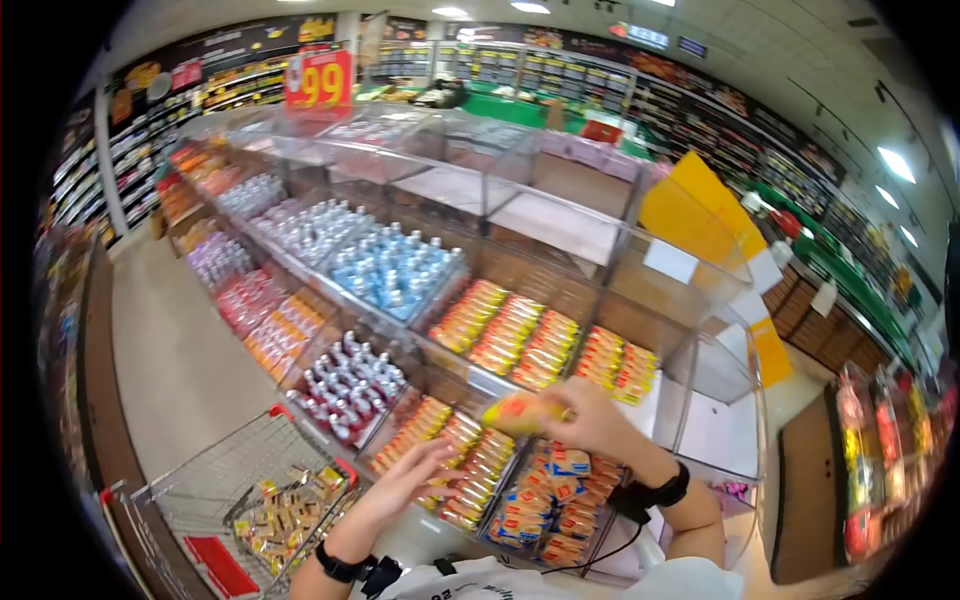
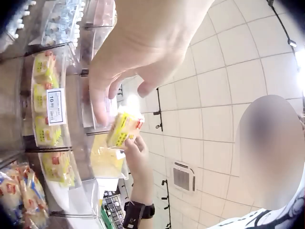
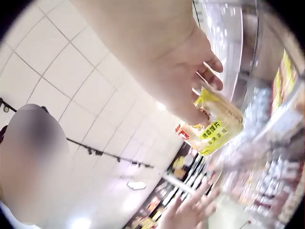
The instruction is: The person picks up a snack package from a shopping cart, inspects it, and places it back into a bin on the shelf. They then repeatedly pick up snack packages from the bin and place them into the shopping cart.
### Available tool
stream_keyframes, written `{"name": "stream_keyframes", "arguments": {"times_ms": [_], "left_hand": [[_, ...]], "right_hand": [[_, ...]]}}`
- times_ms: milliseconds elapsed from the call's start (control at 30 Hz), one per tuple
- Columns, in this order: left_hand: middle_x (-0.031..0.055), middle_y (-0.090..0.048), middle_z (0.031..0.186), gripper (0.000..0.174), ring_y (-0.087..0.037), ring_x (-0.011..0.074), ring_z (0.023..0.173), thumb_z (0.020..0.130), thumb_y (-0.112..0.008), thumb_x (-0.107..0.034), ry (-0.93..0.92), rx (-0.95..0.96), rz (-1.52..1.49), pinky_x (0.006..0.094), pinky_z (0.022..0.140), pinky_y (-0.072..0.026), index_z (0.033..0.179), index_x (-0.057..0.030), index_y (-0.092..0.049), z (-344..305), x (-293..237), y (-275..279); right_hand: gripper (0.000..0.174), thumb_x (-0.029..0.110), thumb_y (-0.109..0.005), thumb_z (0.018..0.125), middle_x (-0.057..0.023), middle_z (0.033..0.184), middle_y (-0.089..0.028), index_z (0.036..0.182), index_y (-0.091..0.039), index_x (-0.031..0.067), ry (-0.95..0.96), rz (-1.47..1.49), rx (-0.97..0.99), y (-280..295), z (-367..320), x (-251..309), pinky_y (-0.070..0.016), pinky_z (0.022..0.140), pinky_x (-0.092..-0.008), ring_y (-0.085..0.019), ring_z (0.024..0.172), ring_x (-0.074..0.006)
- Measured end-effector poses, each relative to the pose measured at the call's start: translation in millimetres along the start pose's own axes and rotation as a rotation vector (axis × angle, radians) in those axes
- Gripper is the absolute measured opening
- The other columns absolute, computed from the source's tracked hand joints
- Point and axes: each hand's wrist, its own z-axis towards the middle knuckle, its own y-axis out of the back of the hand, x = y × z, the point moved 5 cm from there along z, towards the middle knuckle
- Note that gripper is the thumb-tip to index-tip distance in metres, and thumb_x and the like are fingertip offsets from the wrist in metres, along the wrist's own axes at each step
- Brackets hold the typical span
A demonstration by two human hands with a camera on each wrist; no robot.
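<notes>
A yellow-labelled clear snack packet [image 1: 515, 413] is pinched at one end by my right hand [image 1: 575, 415], above the lower bins. In the right wrist view the thumb and fingers grip the edge of the packet [image 3: 214, 121]. My left hand [image 1: 405, 482], palm turned inward and fingers loosely spread, hovers over the lower rows of yellow-and-orange packets [image 1: 470, 460], holding nothing. The left wrist view shows the left hand [image 2: 143, 62] near the held packet [image 2: 126, 129], not touching it. More such packets [image 1: 508, 335] lie in rows in the upper bin.
Blue-wrapped packets [image 1: 545, 505] fill the bin below the right hand. Bottles [image 1: 390, 270] stand in bins further left. A shopping cart [image 1: 235, 450] with small packets inside is at lower left. Clear plastic dividers [image 1: 560, 265] separate the bins. An aisle floor [image 1: 175, 320] lies left.
</notes>
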Motion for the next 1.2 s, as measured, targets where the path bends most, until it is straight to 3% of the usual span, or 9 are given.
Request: {"name": "stream_keyframes", "arguments": {"times_ms": [100, 200, 267, 367, 467, 667, 767, 967, 1200], "left_hand": [[0.0117, -0.049, 0.101, 0.033, -0.051, 0.0223, 0.09, 0.085, -0.037, -0.018, 0.13, -0.028, -0.083, 0.03, 0.072, -0.0436, 0.114, -0.0009, -0.035, -2, 25, 25], [0.011, -0.05, 0.099, 0.03, -0.052, 0.0221, 0.087, 0.083, -0.038, -0.017, 0.127, -0.048, -0.147, 0.0298, 0.069, -0.0438, 0.109, -0.0007, -0.039, -3, 37, 42], [0.0114, -0.051, 0.096, 0.031, -0.053, 0.0225, 0.084, 0.081, -0.042, -0.019, 0.11, -0.211, -0.134, 0.0307, 0.068, -0.0438, 0.106, -0.001, -0.041, -22, 41, 74], [0.0119, -0.052, 0.092, 0.033, -0.053, 0.0219, 0.078, 0.079, -0.043, -0.023, 0.09, -0.388, -0.136, 0.0307, 0.066, -0.0439, 0.104, -0.0019, -0.042, -45, 47, 103], [0.0113, -0.052, 0.089, 0.031, -0.053, 0.02, 0.075, 0.079, -0.043, -0.023, 0.046, -0.494, -0.159, 0.0305, 0.064, -0.044, 0.103, -0.0027, -0.042, -66, 50, 123], [0.0108, -0.053, 0.087, 0.032, -0.054, 0.0187, 0.075, 0.079, -0.043, -0.027, 0.021, -0.632, -0.139, 0.0293, 0.062, -0.0442, 0.102, -0.0039, -0.042, -104, 84, 152], [0.0064, -0.054, 0.082, 0.031, -0.053, 0.016, 0.07, 0.078, -0.043, -0.031, 0.044, -0.615, -0.141, 0.0269, 0.059, -0.0426, 0.099, -0.0082, -0.045, -115, 95, 152], [0.0079, -0.053, 0.083, 0.031, -0.053, 0.0167, 0.071, 0.079, -0.043, -0.03, 0.069, -0.687, -0.153, 0.0277, 0.06, -0.0431, 0.1, -0.0069, -0.044, -129, 105, 162], [0.0091, -0.053, 0.082, 0.031, -0.053, 0.0169, 0.071, 0.08, -0.042, -0.027, 0.034, -0.71, -0.175, 0.0272, 0.059, -0.0434, 0.101, -0.0047, -0.043, -150, 105, 159]], "right_hand": [[0.028, 0.024, -0.064, 0.061, -0.0104, 0.076, -0.055, 0.078, -0.057, 0.0038, -0.252, -0.249, -0.212, 50, -20, -107, -0.0408, 0.064, -0.0311, -0.051, 0.073, -0.0232], [0.029, 0.025, -0.067, 0.057, -0.0112, 0.077, -0.055, 0.075, -0.058, 0.0049, -0.378, -0.528, -0.073, 67, -52, -203, -0.041, 0.063, -0.034, -0.052, 0.073, -0.0255], [0.031, 0.026, -0.068, 0.054, -0.012, 0.076, -0.056, 0.074, -0.058, 0.0055, -0.568, -0.6, 0.111, 58, -72, -257, -0.0412, 0.063, -0.0356, -0.052, 0.072, -0.0268], [0.035, 0.028, -0.07, 0.05, -0.0139, 0.074, -0.056, 0.073, -0.057, 0.0057, -0.621, -0.546, 0.256, 21, -94, -318, -0.0413, 0.062, -0.0371, -0.053, 0.07, -0.0287], [0.037, 0.03, -0.07, 0.049, -0.0145, 0.072, -0.056, 0.073, -0.056, 0.0053, -0.664, -0.601, 0.279, 2, -102, -339, -0.0412, 0.061, -0.0372, -0.053, 0.068, -0.0294], [0.034, 0.03, -0.067, 0.053, -0.0148, 0.071, -0.056, 0.072, -0.054, 0.0052, -0.448, -0.567, 0.343, -2, -91, -334, -0.041, 0.06, -0.0379, -0.053, 0.069, -0.0296], [0.034, 0.033, -0.065, 0.056, -0.0146, 0.07, -0.055, 0.072, -0.053, 0.0057, -0.406, -0.507, 0.3, 0, -87, -331, -0.041, 0.06, -0.0383, -0.053, 0.069, -0.0296], [0.037, 0.039, -0.063, 0.057, -0.0117, 0.069, -0.056, 0.073, -0.055, 0.0062, -0.422, -0.807, 0.515, -3, -70, -301, -0.0422, 0.06, -0.0371, -0.055, 0.069, -0.0268], [0.034, 0.036, -0.062, 0.06, -0.0104, 0.069, -0.056, 0.071, -0.058, 0.0047, -0.409, -0.812, 0.568, -22, -70, -325, -0.0454, 0.057, -0.0346, -0.056, 0.063, -0.0246]]}}
